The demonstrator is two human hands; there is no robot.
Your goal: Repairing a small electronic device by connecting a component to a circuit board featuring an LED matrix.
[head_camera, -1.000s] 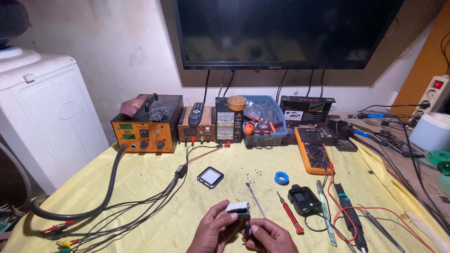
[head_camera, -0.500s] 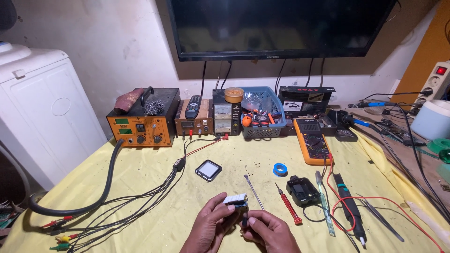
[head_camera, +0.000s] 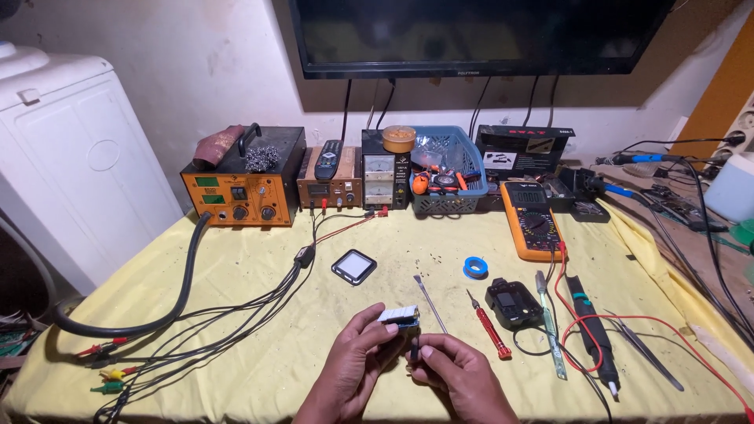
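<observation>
My left hand grips a small white-and-blue rectangular part, perhaps a small battery or module, low over the yellow tablecloth. Close beside it, my right hand pinches a thin dark object that touches the underside of that part. Just beyond the hands lie a thin metal pry tool, a red-handled screwdriver and a small black device. A square screen piece rests further back.
An orange rework station, a power supply, a blue basket and an orange multimeter line the back. Cables sprawl left. A soldering iron, tweezers and a blue tape ring lie right.
The view has tilted down a little, so the bench appears higher in the picture. My hands stay together on the small part, with only slight finger shifts.
</observation>
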